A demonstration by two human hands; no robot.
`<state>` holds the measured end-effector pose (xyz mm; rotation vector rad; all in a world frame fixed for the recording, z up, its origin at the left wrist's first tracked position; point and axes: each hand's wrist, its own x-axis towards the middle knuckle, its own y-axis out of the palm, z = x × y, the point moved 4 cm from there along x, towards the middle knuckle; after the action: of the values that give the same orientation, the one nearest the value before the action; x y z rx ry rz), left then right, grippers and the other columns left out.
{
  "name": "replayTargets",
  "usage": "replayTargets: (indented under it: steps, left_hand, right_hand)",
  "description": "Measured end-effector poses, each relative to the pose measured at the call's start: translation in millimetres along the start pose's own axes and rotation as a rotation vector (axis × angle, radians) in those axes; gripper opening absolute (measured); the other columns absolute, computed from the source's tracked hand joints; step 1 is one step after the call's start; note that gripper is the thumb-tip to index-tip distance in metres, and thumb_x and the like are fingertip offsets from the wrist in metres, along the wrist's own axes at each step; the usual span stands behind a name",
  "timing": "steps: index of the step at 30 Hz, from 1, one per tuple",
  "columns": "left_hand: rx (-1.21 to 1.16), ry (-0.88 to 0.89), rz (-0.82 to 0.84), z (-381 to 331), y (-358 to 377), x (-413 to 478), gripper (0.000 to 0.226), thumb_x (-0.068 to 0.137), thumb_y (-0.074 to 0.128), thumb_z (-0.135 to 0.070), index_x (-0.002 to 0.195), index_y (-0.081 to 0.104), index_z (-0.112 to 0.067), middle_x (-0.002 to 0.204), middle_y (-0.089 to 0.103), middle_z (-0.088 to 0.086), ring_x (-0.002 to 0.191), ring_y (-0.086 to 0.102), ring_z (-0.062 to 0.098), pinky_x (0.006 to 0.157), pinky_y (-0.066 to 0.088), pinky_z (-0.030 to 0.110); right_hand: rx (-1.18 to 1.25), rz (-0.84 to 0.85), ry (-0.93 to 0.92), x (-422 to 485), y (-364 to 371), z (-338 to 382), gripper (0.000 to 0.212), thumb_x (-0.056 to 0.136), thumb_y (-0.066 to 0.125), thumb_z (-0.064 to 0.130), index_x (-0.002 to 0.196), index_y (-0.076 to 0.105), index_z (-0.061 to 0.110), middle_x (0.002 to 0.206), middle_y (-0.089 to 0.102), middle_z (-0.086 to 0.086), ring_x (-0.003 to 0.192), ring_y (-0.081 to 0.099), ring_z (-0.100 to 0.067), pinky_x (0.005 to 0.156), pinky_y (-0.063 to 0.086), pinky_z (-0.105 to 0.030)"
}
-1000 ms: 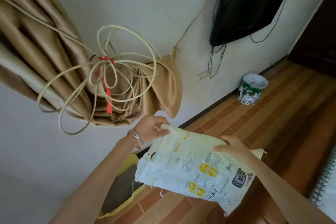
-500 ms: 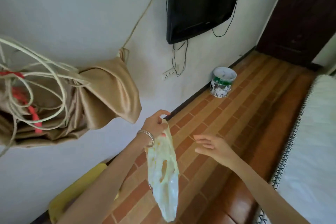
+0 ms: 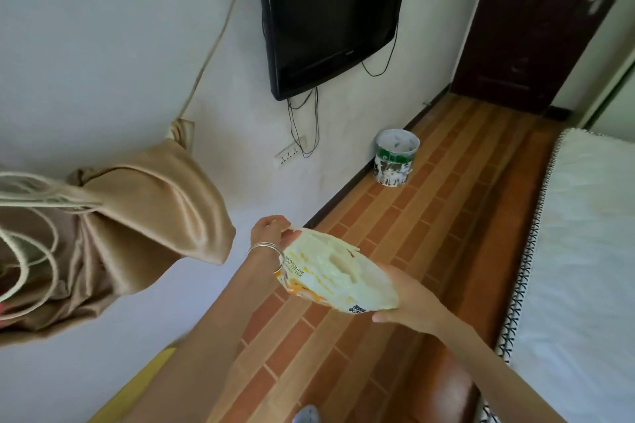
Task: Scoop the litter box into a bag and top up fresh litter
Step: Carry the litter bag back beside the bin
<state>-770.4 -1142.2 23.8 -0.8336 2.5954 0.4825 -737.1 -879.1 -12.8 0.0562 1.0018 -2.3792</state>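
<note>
Litter bag point(image 3: 338, 273) is up in the air between both hands, over the floor point(image 3: 405, 216), which is that brick-pattern vinyl in orange and tan, running along a white wall point(image 3: 103, 45) with a dark skirting strip.

Going left to right: a tan curtain point(image 3: 144, 216) is bunched up on the left with pale cord point(image 3: 31, 196) looped around it. A yellow edge point(image 3: 137, 385) pokes in at the bottom left, can't tell what it is from this angle. Left hand point(image 3: 271, 233), with thin silver bangles point(image 3: 266, 251) on the wrist, pinches the top corner of the bag with curled fingers. The bag looks flattened and mostly empty, cream plastic with yellow print and a cut-out handle hole. Right hand point(image 3: 405, 295) is underneath its other end, palm up; fingers are hidden behind the plastic, so can't tell how they sit.

Above that, a black TV point(image 3: 330, 10) is mounted on the wall with cables hanging down to a socket strip point(image 3: 290, 156). A paint-splattered bucket point(image 3: 395, 161) stands against the wall, insides look white and crusty. Dark door point(image 3: 536, 21) at the back, white bedspread point(image 3: 584, 268) on the right.
</note>
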Motion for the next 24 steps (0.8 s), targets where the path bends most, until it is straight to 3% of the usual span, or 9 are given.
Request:
replayTargets:
  steps: [2, 4, 6, 9, 12, 14, 19, 24]
  left_hand:
    - [0.066, 0.026, 0.021, -4, 9, 12, 0.014, 0.082, 0.052, 0.015, 0.082, 0.055, 0.001, 0.077, 0.052, 0.013, 0.058, 0.061, 0.016, 0.044, 0.048, 0.013]
    - [0.122, 0.047, 0.055, -12, 21, 24, 0.013, 0.084, 0.053, 0.013, 0.089, 0.054, 0.001, 0.078, 0.051, 0.009, 0.049, 0.061, 0.004, 0.044, 0.045, 0.009]
    - [0.092, -0.035, 0.104, -16, 30, 44, 0.009, 0.085, 0.056, 0.007, 0.085, 0.054, -0.002, 0.079, 0.051, 0.008, 0.061, 0.061, 0.013, 0.05, 0.053, 0.018]
    - [0.239, -0.106, 0.175, -28, 42, 83, 0.012, 0.083, 0.066, -0.013, 0.086, 0.056, -0.01, 0.09, 0.055, 0.009, 0.082, 0.056, 0.022, 0.07, 0.055, 0.033]
    - [0.628, 0.082, 0.22, -51, 59, 116, 0.03, 0.078, 0.072, -0.031, 0.098, 0.06, -0.012, 0.105, 0.058, 0.007, 0.098, 0.055, 0.024, 0.076, 0.046, 0.032]
    - [0.786, 0.228, 0.282, -68, 75, 132, 0.034, 0.076, 0.074, -0.035, 0.099, 0.062, -0.013, 0.106, 0.058, 0.004, 0.096, 0.054, 0.021, 0.074, 0.04, 0.026]
    - [1.038, 0.44, 0.599, -91, 121, 161, 0.026, 0.07, 0.079, -0.032, 0.088, 0.061, -0.029, 0.091, 0.062, -0.01, 0.087, 0.057, 0.01, 0.075, 0.044, 0.02]
    - [1.076, 0.559, 0.642, -107, 163, 191, 0.016, 0.073, 0.077, -0.024, 0.076, 0.064, -0.031, 0.083, 0.066, -0.008, 0.086, 0.06, 0.012, 0.075, 0.045, 0.019]
  right_hand:
    - [-0.142, -0.121, 0.038, 16, -12, -14, 0.058, 0.078, 0.068, 0.033, 0.13, 0.042, 0.035, 0.114, 0.054, 0.018, 0.109, 0.051, -0.009, 0.083, 0.042, -0.027]
    - [-0.179, -0.223, 0.019, 34, -28, -19, 0.033, 0.084, 0.062, 0.029, 0.116, 0.055, 0.024, 0.089, 0.06, 0.015, 0.09, 0.06, -0.014, 0.066, 0.04, -0.021]
    - [-0.132, -0.298, -0.027, 51, -51, -16, 0.016, 0.086, 0.063, 0.024, 0.101, 0.06, 0.02, 0.074, 0.054, 0.019, 0.071, 0.057, -0.007, 0.059, 0.036, -0.016]
    - [-0.05, -0.315, -0.043, 81, -87, -12, 0.012, 0.084, 0.066, 0.026, 0.093, 0.06, 0.023, 0.082, 0.063, 0.008, 0.074, 0.059, -0.013, 0.064, 0.04, -0.02]
    - [-0.006, -0.294, -0.03, 113, -122, -7, 0.013, 0.084, 0.065, 0.027, 0.093, 0.059, 0.021, 0.091, 0.063, 0.007, 0.085, 0.058, -0.007, 0.068, 0.04, -0.009]
    - [0.023, -0.271, -0.017, 133, -142, 0, 0.013, 0.084, 0.064, 0.027, 0.094, 0.059, 0.021, 0.095, 0.063, 0.008, 0.092, 0.057, -0.004, 0.072, 0.04, -0.006]
    - [0.107, -0.302, 0.016, 175, -186, 5, 0.009, 0.084, 0.064, 0.025, 0.089, 0.064, 0.018, 0.091, 0.066, 0.004, 0.088, 0.061, -0.012, 0.076, 0.043, -0.02]
    - [0.103, -0.356, 0.054, 198, -218, -12, 0.004, 0.086, 0.063, 0.023, 0.088, 0.064, 0.02, 0.092, 0.065, 0.006, 0.092, 0.059, -0.012, 0.076, 0.042, -0.02]
